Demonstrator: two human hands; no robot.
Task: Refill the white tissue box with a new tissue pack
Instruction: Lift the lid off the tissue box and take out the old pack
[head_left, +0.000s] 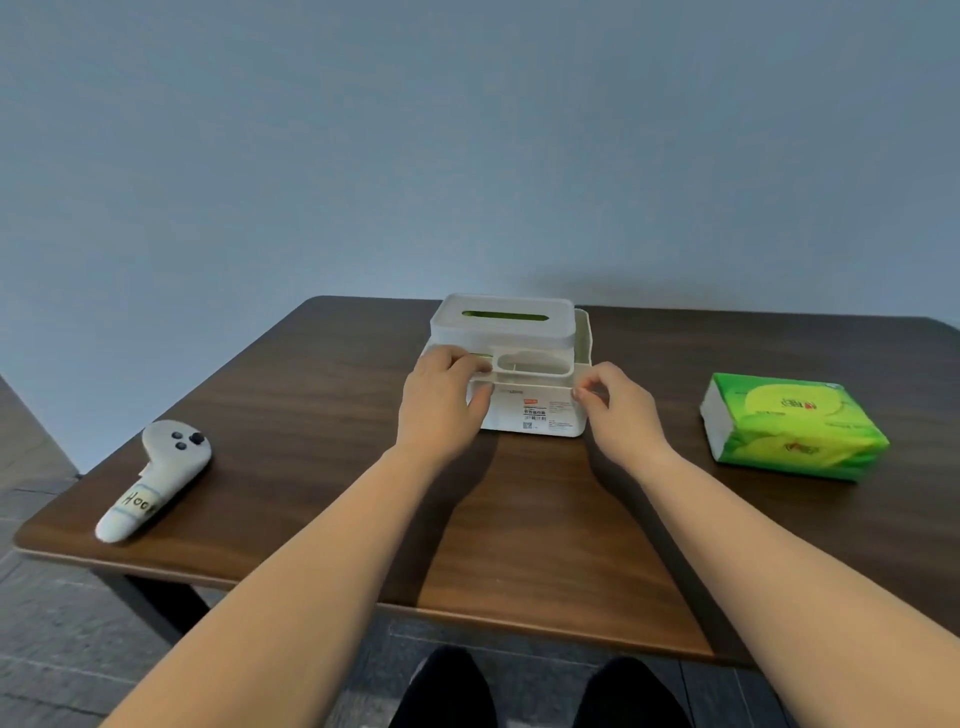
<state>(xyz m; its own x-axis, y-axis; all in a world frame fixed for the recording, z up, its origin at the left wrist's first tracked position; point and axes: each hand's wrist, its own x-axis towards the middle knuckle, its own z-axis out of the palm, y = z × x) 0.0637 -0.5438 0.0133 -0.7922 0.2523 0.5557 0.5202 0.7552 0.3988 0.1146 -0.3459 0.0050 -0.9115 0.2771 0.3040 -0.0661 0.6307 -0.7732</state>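
The white tissue box (535, 405) stands at the middle of the table's far side, its lid (503, 323) with a long slot showing green inside. My left hand (441, 400) grips the box's front left corner, fingers curled over the rim. My right hand (615, 402) pinches the front right corner. A new tissue pack (792, 426) in green wrapping lies flat on the table, to the right of the box and clear of both hands.
A white handheld controller (153, 480) with dark buttons and a handwritten label lies near the left edge of the dark wooden table (322, 415). A plain wall rises behind the table. Dark shoes show below the near edge.
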